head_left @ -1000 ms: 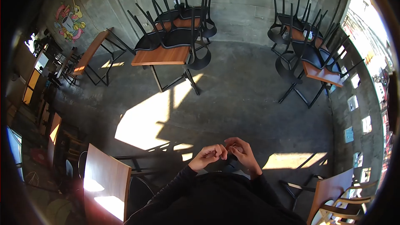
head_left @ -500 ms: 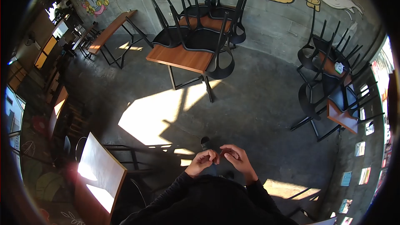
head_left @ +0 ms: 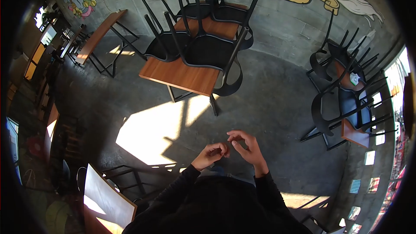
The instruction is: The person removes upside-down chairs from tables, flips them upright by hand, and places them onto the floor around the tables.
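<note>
Both my hands are raised in front of my body, above the concrete floor. My left hand [head_left: 210, 155] has its fingers curled in towards the thumb. Whatever may be inside that grip is hidden or too small to see. Close to its right is my right hand [head_left: 245, 147], fingers bent but apart from the thumb, with nothing visible in it. A narrow gap separates the two hands. Nearest ahead of them stands a wooden table [head_left: 180, 75] with several black chairs [head_left: 212, 50] turned upside down on top.
At right, another wooden table [head_left: 355, 133] carries upturned chairs and a crumpled white item [head_left: 354, 78]. A pale-topped table [head_left: 108, 195] is close on my left. A long wooden table [head_left: 102, 34] stands at the back left, before the concrete wall [head_left: 286, 30]. Sunlight patches the floor [head_left: 260, 108].
My view has moved forward, so the chair-laden table looks nearer. My right hand has risen slightly and its fingers have spread from the left hand, which stays curled.
</note>
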Action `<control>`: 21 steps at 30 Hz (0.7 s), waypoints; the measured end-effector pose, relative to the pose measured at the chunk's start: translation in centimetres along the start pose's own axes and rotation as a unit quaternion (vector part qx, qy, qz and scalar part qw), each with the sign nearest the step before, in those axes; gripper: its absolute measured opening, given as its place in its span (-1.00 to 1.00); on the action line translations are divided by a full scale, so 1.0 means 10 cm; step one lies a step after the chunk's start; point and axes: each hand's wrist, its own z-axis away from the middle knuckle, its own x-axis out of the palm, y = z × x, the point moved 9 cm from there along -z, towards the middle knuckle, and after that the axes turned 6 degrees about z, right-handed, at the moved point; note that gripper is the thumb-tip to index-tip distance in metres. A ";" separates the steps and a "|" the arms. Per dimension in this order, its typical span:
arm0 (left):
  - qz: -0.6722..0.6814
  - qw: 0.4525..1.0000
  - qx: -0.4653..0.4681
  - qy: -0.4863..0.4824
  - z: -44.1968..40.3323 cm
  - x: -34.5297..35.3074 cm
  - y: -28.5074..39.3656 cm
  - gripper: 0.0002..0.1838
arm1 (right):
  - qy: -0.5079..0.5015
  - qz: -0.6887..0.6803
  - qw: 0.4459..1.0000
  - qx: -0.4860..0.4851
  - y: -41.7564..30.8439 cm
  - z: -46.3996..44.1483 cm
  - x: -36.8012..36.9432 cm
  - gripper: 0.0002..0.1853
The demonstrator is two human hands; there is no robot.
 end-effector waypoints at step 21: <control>-0.017 0.966 0.073 0.248 -1.72 -1.31 0.42 -0.87 | -0.017 -0.058 0.988 0.139 2.13 -3.11 -1.28 -0.30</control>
